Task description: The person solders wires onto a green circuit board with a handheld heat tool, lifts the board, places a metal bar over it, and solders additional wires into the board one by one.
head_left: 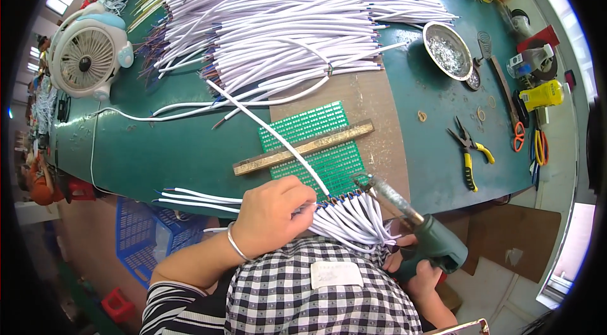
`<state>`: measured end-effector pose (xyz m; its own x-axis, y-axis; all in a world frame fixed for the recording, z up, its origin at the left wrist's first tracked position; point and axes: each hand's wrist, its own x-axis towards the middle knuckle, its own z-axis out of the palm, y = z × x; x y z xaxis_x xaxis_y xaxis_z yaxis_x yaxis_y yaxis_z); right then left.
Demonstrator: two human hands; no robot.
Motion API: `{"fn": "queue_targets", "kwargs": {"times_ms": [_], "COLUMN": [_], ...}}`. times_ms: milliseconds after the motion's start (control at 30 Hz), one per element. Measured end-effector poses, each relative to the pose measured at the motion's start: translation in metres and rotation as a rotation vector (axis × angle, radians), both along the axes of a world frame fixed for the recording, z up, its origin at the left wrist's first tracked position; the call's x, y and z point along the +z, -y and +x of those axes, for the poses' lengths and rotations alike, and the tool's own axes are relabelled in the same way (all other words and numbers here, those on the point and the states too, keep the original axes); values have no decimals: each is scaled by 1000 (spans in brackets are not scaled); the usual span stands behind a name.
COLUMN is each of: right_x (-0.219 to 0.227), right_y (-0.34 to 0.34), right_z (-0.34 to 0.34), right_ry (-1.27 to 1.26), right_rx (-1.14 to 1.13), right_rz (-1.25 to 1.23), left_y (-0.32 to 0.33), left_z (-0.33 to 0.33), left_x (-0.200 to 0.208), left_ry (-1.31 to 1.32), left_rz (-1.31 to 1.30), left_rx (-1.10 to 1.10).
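1. The left hand [273,213] lies curled over a row of white wires [351,218] at the near edge of the bench, fingers closed and pressing them down; a metal bangle [235,245] sits on that wrist.
2. The right hand [422,272] is wrapped tight around the green handle of a soldering iron [404,215]; its metal barrel slants up and left, the tip just above the coloured ends of the wires.
3. Those wire ends meet the near edge of a green circuit board [319,145], which rests on a brown board [373,113] on the green table [158,145]; a wooden strip [303,147] lies across the circuit board.
4. One long white wire [265,125] runs from the big heap down across the strip to the row by the left hand.
5. A large heap of white wires [284,18] fills the far side of the table; a small white fan [88,56] stands at the far left.
6. To the right lie a metal bowl [447,50], pliers with yellow and black handles [469,151] and orange-handled scissors [515,120], all well apart from both hands.
7. A blue plastic crate [142,234] sits below the table on the left.
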<state>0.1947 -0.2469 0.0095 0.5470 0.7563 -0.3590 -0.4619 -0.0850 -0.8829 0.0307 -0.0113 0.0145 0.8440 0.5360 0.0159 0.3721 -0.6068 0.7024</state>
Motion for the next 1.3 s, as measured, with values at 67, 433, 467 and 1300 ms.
{"fn": "queue_targets", "kwargs": {"times_ms": [67, 433, 467, 1300], "right_x": [3, 8, 9, 24], "right_y": [8, 36, 34, 13], "right_z": [1, 7, 8, 19], "right_ry": [0, 261, 305, 619], "right_rx": [71, 305, 345, 503], "right_rz": [-9, -283, -298, -327], "left_y": [2, 8, 8, 11], "left_z": [-1, 7, 7, 12], "left_x": [-3, -17, -18, -24], "left_ry": [48, 82, 83, 87], "left_rz": [-5, 232, 229, 234], "left_rx": [71, 104, 104, 145]}}
